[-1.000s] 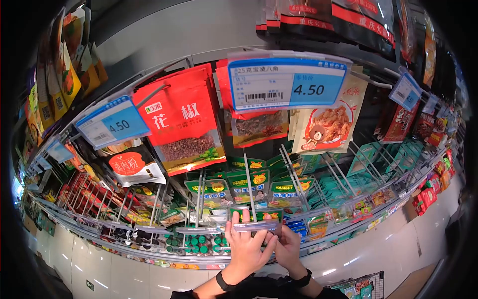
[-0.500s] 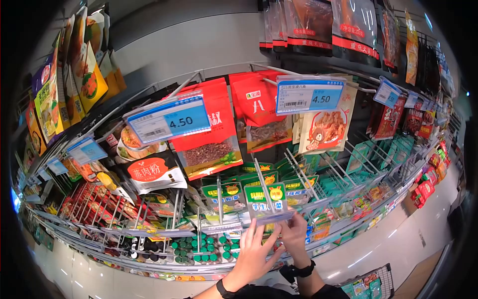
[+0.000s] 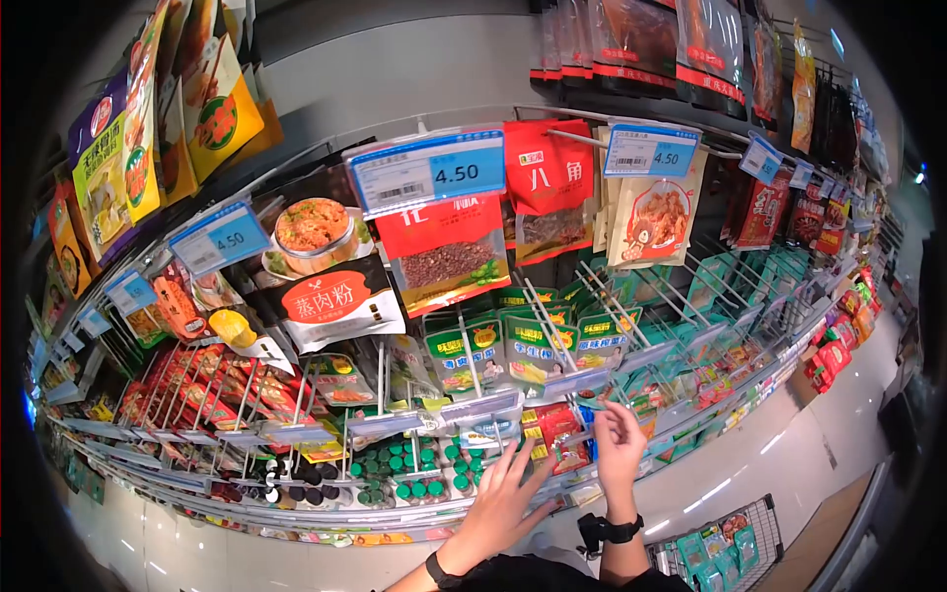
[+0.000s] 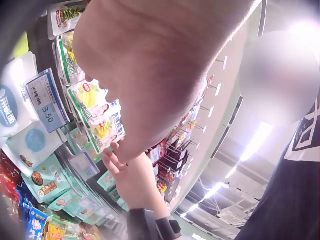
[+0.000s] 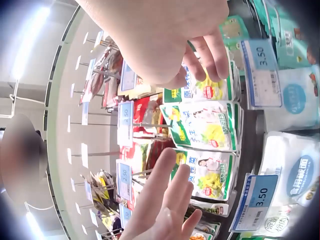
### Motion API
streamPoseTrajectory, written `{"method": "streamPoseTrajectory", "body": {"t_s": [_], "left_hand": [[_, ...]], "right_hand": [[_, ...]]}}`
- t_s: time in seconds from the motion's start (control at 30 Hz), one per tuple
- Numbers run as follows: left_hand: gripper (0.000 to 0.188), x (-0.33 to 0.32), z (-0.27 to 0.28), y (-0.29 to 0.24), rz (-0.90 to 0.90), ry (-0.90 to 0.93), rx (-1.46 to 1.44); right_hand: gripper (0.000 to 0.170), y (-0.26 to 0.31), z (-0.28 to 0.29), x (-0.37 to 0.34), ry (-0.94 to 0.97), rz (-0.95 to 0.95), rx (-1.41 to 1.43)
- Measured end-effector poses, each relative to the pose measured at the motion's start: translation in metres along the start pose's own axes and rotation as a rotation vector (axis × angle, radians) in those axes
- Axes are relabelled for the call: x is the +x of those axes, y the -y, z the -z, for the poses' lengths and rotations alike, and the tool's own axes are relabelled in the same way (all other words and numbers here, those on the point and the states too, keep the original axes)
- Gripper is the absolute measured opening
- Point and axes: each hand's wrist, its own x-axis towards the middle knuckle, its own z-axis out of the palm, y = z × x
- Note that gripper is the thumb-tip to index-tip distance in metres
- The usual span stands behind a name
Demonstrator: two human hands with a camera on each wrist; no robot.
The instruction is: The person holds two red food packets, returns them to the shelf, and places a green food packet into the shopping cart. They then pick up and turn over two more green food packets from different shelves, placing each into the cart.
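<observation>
Green and white pickled-mustard pouches (image 3: 541, 345) hang on metal pegs in front of me. My left hand (image 3: 501, 508) is just below them, fingers extended and spread, with nothing in it. To its right, my right hand (image 3: 619, 442) is raised below the shelf-front price strip, fingers loosely bent and holding nothing. In the right wrist view, the fingers of my right hand (image 5: 165, 40) overlap the upper pouch, while my left hand (image 5: 162, 212) appears below. The left wrist view shows my left hand (image 4: 150, 70) large, with my right hand (image 4: 131, 180) beyond it.
Above the pouches hang red spice bags (image 3: 449, 257), a black and white bag (image 3: 335, 306) and price tags (image 3: 429, 176) on jutting pegs. Green-capped bottles (image 3: 395, 464) stand lower down. A wire shopping basket (image 3: 774, 523) holding packets is at the lower right.
Both hands have come away from the front of the pouch peg and moved apart, lower. The middle pouch, earlier forward at my fingers, now hangs back in line with its neighbours. The view has shifted left.
</observation>
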Motion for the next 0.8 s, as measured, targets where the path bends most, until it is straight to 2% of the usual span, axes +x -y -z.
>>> {"method": "streamPoseTrajectory", "body": {"t_s": [0.07, 0.13, 0.2, 0.27, 0.33, 0.4, 0.47, 0.5, 0.57, 0.63, 0.7, 0.73, 0.8], "left_hand": [[0.062, -0.01, -0.007, 0.006, -0.055, 0.057, -0.113], [0.057, -0.016, -0.007, 0.003, -0.108, 0.077, -0.087], [0.049, -0.026, -0.018, 0.007, -0.227, 0.221, -0.415], [0.044, -0.033, -0.03, 0.002, -0.325, 0.193, -0.424], [0.044, -0.041, -0.042, -0.004, -0.407, 0.353, -0.498], [0.044, -0.056, -0.054, -0.007, -0.461, 0.381, -0.562], [0.042, -0.069, -0.063, -0.009, -0.562, 0.398, -0.569], [0.042, -0.075, -0.07, -0.009, -0.595, 0.407, -0.607], [0.043, -0.09, -0.081, -0.011, -0.601, 0.464, -0.618], [0.043, -0.1, -0.08, -0.013, -0.6, 0.509, -0.604], [0.043, -0.109, -0.075, -0.017, -0.577, 0.604, -0.577], [0.043, -0.112, -0.076, -0.017, -0.575, 0.601, -0.576], [0.042, -0.119, -0.079, -0.017, -0.573, 0.576, -0.591]], "right_hand": [[0.025, 0.004, 0.017, -0.016, -0.029, -0.013, -0.032], [0.024, -0.001, 0.041, -0.035, -0.081, 0.025, -0.143], [0.025, 0.003, 0.067, -0.056, -0.096, 0.024, -0.235], [0.022, 0.018, 0.086, -0.08, -0.21, -0.046, -0.228], [0.02, 0.024, 0.114, -0.106, -0.297, -0.095, -0.255], [0.022, 0.014, 0.159, -0.139, -0.373, -0.129, -0.487], [0.028, 0.028, 0.194, -0.182, -0.29, -0.186, -0.932], [0.036, 0.01, 0.233, -0.214, -0.266, -0.279, -1.126], [0.044, -0.008, 0.292, -0.281, -0.226, -0.353, -1.32], [0.05, -0.025, 0.347, -0.343, -0.183, -0.632, -1.359], [0.054, -0.019, 0.362, -0.386, -0.119, -0.904, -1.543], [0.054, -0.024, 0.37, -0.399, -0.116, -0.901, -1.543], [0.052, -0.046, 0.387, -0.423, -0.245, -0.932, -1.193]]}}
